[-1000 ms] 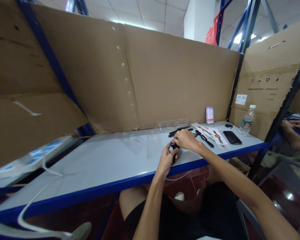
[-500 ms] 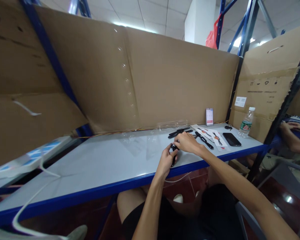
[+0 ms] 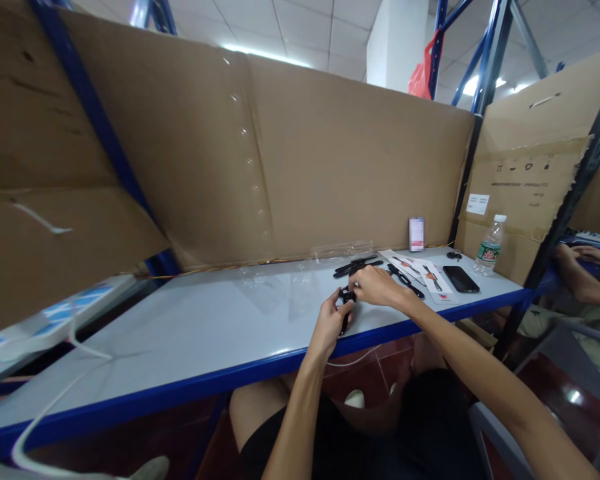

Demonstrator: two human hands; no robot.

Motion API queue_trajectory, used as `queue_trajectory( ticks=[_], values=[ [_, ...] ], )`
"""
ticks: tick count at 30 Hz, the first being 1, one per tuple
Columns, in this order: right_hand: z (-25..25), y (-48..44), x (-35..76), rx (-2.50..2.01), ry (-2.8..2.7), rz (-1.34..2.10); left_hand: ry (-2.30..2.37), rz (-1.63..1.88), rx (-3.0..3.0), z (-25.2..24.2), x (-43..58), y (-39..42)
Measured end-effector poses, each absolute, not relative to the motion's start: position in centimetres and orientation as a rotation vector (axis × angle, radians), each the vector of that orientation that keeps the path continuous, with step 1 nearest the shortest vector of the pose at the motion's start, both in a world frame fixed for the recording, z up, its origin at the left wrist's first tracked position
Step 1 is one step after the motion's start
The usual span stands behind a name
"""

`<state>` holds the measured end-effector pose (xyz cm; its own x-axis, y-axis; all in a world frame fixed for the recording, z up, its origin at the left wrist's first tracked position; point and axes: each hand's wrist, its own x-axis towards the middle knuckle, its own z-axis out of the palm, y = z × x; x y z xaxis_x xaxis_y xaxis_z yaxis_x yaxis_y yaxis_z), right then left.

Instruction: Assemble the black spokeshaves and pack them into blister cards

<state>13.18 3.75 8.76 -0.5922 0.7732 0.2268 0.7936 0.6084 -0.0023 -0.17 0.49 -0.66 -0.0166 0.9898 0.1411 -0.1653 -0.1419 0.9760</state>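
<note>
Both my hands meet over the grey shelf top [image 3: 190, 320] near its blue front edge. My left hand [image 3: 330, 320] is curled around a small black watch-like piece [image 3: 347, 297], with a black strap hanging below the fingers. My right hand [image 3: 376, 287] pinches the same black piece from the right side. Just beyond them lie loose black straps [image 3: 356, 265] and white printed cards [image 3: 425, 273] showing watches.
A black phone [image 3: 461, 279], a water bottle [image 3: 485, 253] and a small upright card [image 3: 417, 233] stand at the right. Clear plastic sheets [image 3: 290, 283] lie mid-shelf. Cardboard walls close the back and sides. Another person's hands [image 3: 577, 267] work at the far right. A white cable [image 3: 55, 400] hangs at left.
The view has shifted slightly; my hands stay together on the black piece, with my right hand's fingers drawn a little closer to it.
</note>
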Motion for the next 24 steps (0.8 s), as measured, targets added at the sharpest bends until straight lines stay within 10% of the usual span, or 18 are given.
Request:
queue_trajectory(
  ticks=[24],
  values=[
    [8.9,4.7,14.8,-1.3,-2.44,0.021,1.005,1.428,1.19,-0.5,0.1,0.3]
  ],
)
